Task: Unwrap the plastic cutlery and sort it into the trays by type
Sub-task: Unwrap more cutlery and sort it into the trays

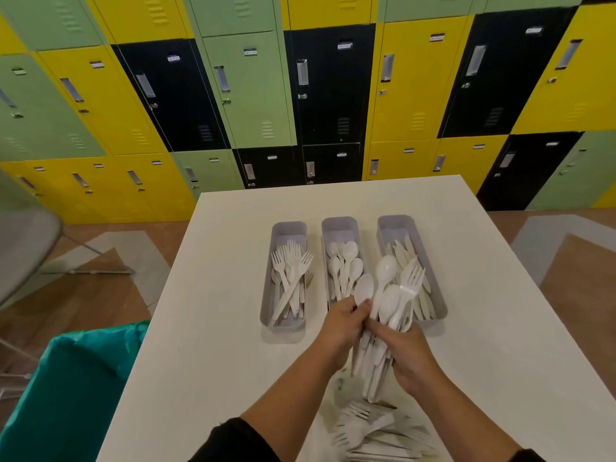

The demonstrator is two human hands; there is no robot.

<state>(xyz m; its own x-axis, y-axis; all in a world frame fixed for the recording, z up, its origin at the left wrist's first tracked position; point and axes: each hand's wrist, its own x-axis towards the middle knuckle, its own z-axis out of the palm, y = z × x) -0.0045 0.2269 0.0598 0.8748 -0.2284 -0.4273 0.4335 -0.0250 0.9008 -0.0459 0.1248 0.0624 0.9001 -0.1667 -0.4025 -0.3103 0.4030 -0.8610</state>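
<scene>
Head view: both hands meet over a white table [233, 261]. The right hand [408, 356] grips a bundle of glossy white plastic cutlery [386, 315], its long axis running toward 12 o'clock. The left hand [340, 323] pinches one spoon [363, 290] from it. The spoon tray [340, 225] lies just beyond at 12 o'clock, nearest the left hand, the fork tray [288, 228] at 11, the knife tray [396, 221] at 1. More cutlery [373, 431] lies at 6
</scene>
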